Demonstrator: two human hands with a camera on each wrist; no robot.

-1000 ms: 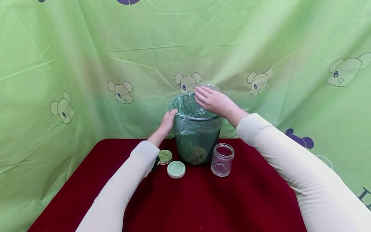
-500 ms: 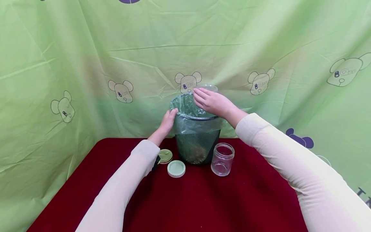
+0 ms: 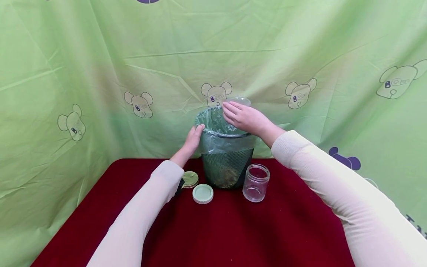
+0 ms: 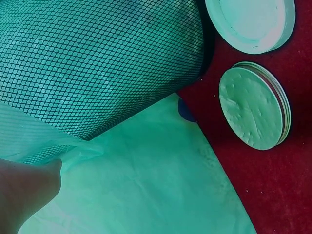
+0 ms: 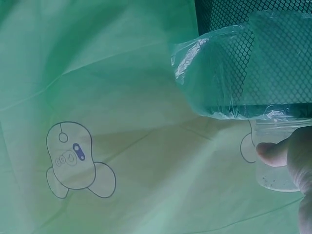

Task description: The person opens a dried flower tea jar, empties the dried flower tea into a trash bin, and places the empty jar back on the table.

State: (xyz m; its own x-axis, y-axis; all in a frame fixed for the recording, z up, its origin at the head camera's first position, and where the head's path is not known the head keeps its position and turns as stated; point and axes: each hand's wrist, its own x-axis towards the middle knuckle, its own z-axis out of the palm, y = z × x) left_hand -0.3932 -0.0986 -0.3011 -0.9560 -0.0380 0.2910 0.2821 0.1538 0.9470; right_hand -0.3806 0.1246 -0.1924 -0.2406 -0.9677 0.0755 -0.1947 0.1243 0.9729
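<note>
A black mesh trash bin (image 3: 227,167) stands at the back of the table, lined with a translucent plastic bag (image 3: 225,144) folded over its rim. My left hand (image 3: 193,139) grips the rim on the left side, thumb on top. Above the bin's right side, my right hand (image 3: 245,116) holds a clear jar (image 5: 275,178) upside down, its threaded mouth at the bag's edge in the right wrist view. In the head view only the jar's round base shows behind the fingers. A second clear glass jar (image 3: 256,185) stands upright and uncovered, just right of the bin.
A pale lid (image 3: 202,194) lies in front of the bin. Left of it, beside the left forearm, is a round green-topped disc (image 4: 251,108) with a layered rim. Dark red cloth (image 3: 233,233) covers the table. A green printed curtain (image 3: 173,74) hangs close behind.
The right hand and the jar in it have shifted slightly left, early on. Otherwise both hands keep their places, and the things on the table have not moved.
</note>
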